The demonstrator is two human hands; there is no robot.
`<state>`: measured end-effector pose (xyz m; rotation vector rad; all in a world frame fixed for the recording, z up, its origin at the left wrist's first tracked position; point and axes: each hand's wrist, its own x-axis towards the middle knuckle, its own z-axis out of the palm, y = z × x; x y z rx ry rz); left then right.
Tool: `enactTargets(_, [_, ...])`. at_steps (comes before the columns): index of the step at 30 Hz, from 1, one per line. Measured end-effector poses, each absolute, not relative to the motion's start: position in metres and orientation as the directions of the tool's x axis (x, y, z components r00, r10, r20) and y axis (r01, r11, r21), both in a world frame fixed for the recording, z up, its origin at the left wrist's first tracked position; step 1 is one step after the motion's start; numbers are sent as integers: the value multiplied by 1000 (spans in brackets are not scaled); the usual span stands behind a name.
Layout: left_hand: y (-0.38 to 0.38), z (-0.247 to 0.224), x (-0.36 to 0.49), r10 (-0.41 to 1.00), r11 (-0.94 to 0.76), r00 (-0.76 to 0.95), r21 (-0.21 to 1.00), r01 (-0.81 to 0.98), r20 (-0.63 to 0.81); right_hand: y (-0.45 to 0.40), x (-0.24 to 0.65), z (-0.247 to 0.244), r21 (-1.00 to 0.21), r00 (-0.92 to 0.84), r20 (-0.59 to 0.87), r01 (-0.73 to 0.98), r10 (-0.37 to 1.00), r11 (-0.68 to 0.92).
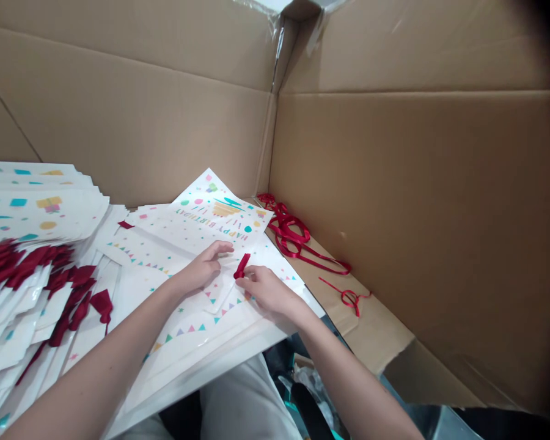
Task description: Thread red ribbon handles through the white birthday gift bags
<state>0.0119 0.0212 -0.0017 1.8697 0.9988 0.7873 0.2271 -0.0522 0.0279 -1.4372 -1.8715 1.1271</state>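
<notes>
A flat white piece printed with "HAPPY BIRTHDAY" [229, 211] and coloured shapes lies on similar printed pieces in front of me. A short, knotted red ribbon [242, 266] sits at its near edge. My right hand [268, 288] pinches the ribbon's lower end between thumb and fingertips. Just left of it, my left hand [205, 264] rests over the printed surface, index finger stretched out and the other fingers loosely bent. Nothing shows in the left hand. Whether these pieces are bags or sheets I cannot tell.
At the left stands a pile of printed white pieces [46, 214] with several dark red ribbon ends [32, 266]. Loose red ribbon [297, 235] lies along the right on cardboard [371, 333]. Tall cardboard walls [394, 171] enclose the far and right sides.
</notes>
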Motion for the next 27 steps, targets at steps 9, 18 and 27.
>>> enactTargets(9, [24,1,16,906,-218,408,952,214,115,-30,216,10,-900,-172,-99,435,980,-14])
enactTargets(18, [28,54,-32,967,-248,41,886,392,253,-16,270,18,-956,-143,-188,254,972,-148])
enactTargets(27, [23,32,-130,986,-10,-106,687,727,127,21,345,-10,-994,-16,-104,-21,994,-104])
